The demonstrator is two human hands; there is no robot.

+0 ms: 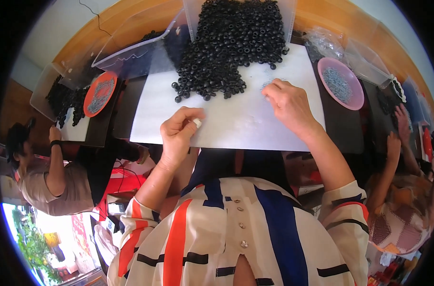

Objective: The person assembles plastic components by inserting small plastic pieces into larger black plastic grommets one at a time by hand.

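My left hand (178,133) is raised above the near part of the white board (226,136), left of the middle, its fingers curled in toward the thumb. A small white piece (197,123) shows at the thumb; I cannot tell whether I grip it or wear it wrapped round the tip, and my forefinger's end is blurred. My right hand (287,102) is over the right side of the board, fingers bent and tips brought together, pointing down at a sparse scatter of thin pieces (266,86). My own knuckles hide whether anything is pinched there.

At the far middle, black bead-like rings (226,57) spill out of a clear bin (288,24) with its mouth toward me, probably so that loose ones lie within reach of both hands. Just right of the board, a pink bowl (354,98) holds small blue-grey pieces (337,85); that side suits my right hand, and the bowl's wall likely stops them mixing with the rings. The pale board makes such small, dark parts easy to see, I think. Another clear tub (145,59) is at the far left, with an orange bowl (87,105) beyond the board's left edge, near a seated co-worker (59,181).
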